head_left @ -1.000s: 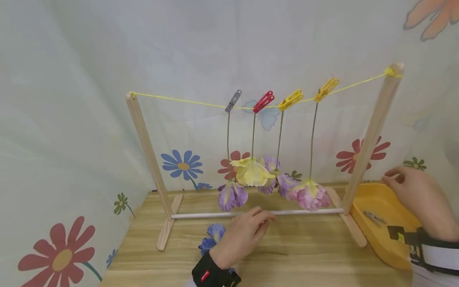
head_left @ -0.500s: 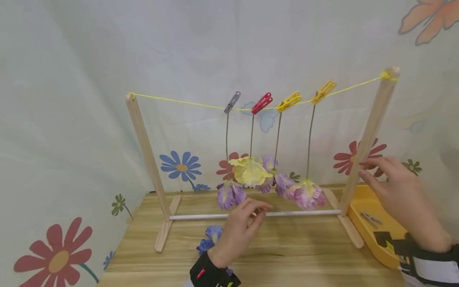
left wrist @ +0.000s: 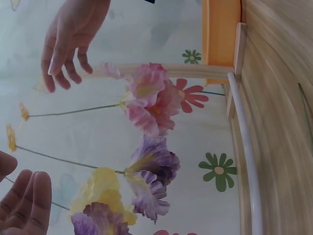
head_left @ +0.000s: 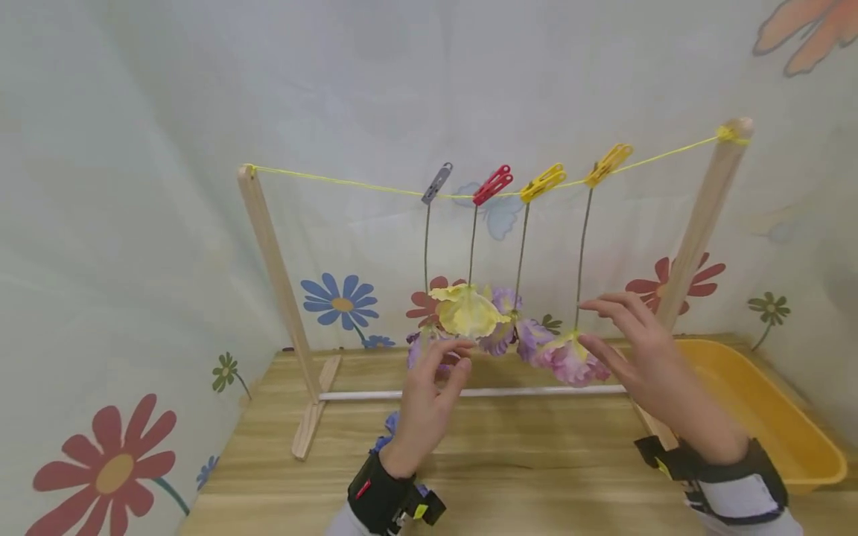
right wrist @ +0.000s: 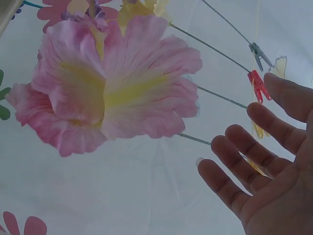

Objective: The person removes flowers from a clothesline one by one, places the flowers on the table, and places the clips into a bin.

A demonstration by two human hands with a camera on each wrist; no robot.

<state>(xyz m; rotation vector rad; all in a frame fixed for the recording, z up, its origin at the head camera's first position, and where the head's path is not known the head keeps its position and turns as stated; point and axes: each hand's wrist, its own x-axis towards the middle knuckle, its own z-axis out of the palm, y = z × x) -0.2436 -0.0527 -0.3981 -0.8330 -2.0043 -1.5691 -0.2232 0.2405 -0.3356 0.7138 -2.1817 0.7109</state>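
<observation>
Four-petalled rows aside, several artificial flowers hang upside down from a yellow string (head_left: 335,179). A grey clothespin (head_left: 438,183), a red clothespin (head_left: 492,185) and two yellow clothespins (head_left: 543,183) hold their stems. My right hand (head_left: 660,372), fingers extended and holding nothing, is beside the pink flower (right wrist: 142,83); whether it touches the stem is unclear. My left hand (head_left: 429,402) is raised near the yellow flower (head_left: 469,313), fingers loosely bent with nothing between them. It partly covers a purple flower (left wrist: 100,220). Another purple flower (head_left: 532,341) hangs between the yellow and pink ones.
A wooden post (head_left: 278,275) at the left and another post (head_left: 704,208) at the right carry the string. A white rod (head_left: 523,391) joins them low down. Behind my right arm stands a yellow tray (head_left: 798,424). A blue flower (head_left: 391,424) lies on the table, partly under my left wrist.
My right hand has moved left from over the tray to the pink flower. The left hand has risen and shifted slightly left. The hanging flowers keep their places.
</observation>
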